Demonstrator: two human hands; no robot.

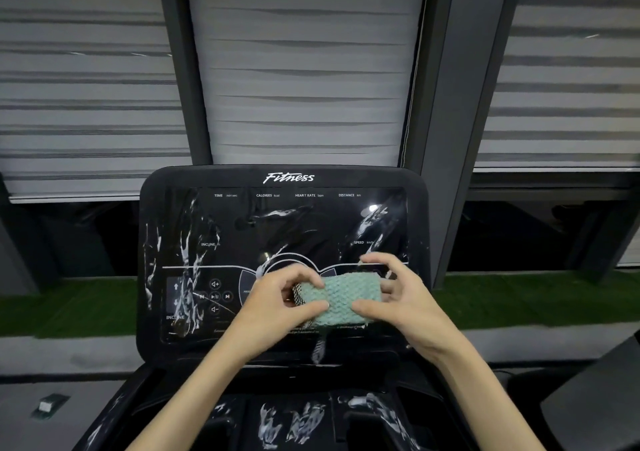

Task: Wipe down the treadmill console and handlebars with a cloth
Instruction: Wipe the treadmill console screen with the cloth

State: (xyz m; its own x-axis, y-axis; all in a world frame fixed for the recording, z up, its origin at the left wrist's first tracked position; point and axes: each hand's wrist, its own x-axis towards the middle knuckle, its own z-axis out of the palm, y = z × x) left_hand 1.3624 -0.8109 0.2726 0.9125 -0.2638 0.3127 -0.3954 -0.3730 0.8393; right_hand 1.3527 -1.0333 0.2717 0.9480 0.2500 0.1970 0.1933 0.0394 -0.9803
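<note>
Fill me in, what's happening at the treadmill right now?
A person holds a folded green cloth in both hands in front of the lower part of the treadmill console. The left hand grips its left end and the right hand pinches its right end. White streaks cover the console screen and the lower tray, so most of the wiping looks not yet done.

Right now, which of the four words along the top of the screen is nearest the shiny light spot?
DISTANCE, the rightmost label; the glare shines just below and right of it.
</note>
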